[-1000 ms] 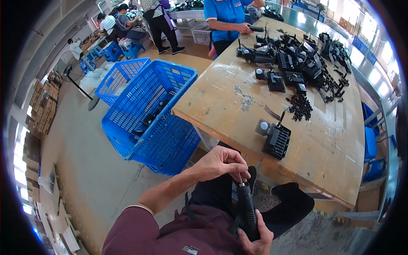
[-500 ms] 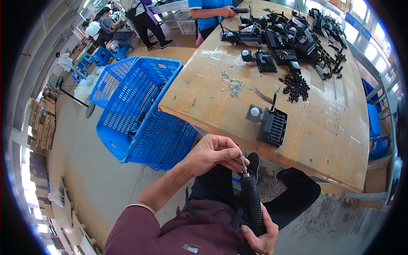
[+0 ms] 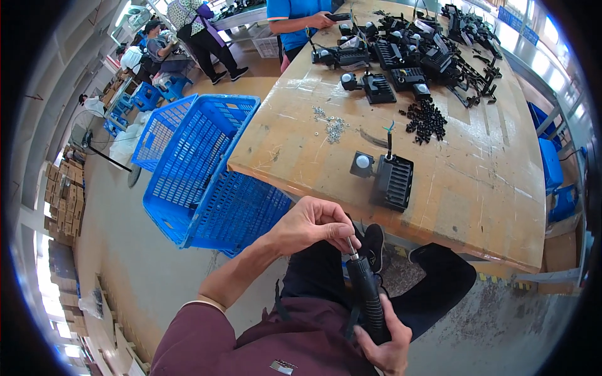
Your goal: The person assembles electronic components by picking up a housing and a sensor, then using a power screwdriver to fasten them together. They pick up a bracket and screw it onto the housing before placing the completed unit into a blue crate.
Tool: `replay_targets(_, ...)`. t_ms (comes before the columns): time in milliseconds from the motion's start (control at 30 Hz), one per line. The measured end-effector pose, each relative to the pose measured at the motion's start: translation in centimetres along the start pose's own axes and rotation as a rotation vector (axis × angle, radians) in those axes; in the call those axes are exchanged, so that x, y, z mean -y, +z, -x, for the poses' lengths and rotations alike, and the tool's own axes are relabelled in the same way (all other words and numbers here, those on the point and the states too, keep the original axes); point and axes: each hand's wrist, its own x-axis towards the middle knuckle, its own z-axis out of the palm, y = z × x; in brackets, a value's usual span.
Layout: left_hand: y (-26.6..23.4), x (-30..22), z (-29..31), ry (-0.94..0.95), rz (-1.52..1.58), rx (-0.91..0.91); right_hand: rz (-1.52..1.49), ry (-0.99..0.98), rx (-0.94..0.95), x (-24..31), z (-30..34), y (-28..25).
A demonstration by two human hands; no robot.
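The driver (image 3: 369, 294) is at the lower centre of the frame, a black, round-bodied tool with a ribbed grip and a collar at its upper end. It leans, that end pointing toward the upper left, and a thin silver bit (image 3: 353, 253) sticks out of the collar. The left hand (image 3: 316, 227) holds the bit, thumb and fingertips pinched narrow around it; they hide its tip. The right hand (image 3: 389, 341) is wrapped round the lower part of the driver and covers some of it.

Above the driver, at the frame's centre right, the near edge of the table (image 3: 464, 188) lies between it and a black finned lamp (image 3: 394, 182). A white-domed sensor (image 3: 362, 163) sits at the lamp's left side, and a short cable (image 3: 389, 143) stands up with bare coloured wire ends. Farther up lie scattered silver nuts (image 3: 335, 128), a pile of small black parts (image 3: 425, 120) and a jumbled heap of more lamps (image 3: 407, 59), with black brackets (image 3: 480, 84) to its right. Left of the table, a blue crate (image 3: 244, 207) stands beside another blue crate (image 3: 145, 145). At the top, a co-worker (image 3: 291, 9) in blue holds a dark object (image 3: 340, 17).
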Motion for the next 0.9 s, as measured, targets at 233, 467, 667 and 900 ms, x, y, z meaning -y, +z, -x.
replay_targets(233,-0.8,1.2,-2.1,-0.020,0.073,-0.113,-0.759,0.279,-0.077,-1.8,-1.9,3.3)
replay_targets(467,-14.1,-0.1,-9.1,0.659,-1.407,-0.657,-0.670,0.330,-0.115,-2.6,-2.4,2.4)
replay_targets(667,-15.2,-0.3,-10.8,0.610,-1.699,-0.392,-0.674,0.346,-0.158,-3.2,-1.9,3.0)
replay_targets(900,-13.7,-1.6,-10.5,0.546,-1.683,-0.395,-0.786,0.356,-0.119,-2.6,-1.9,2.7)
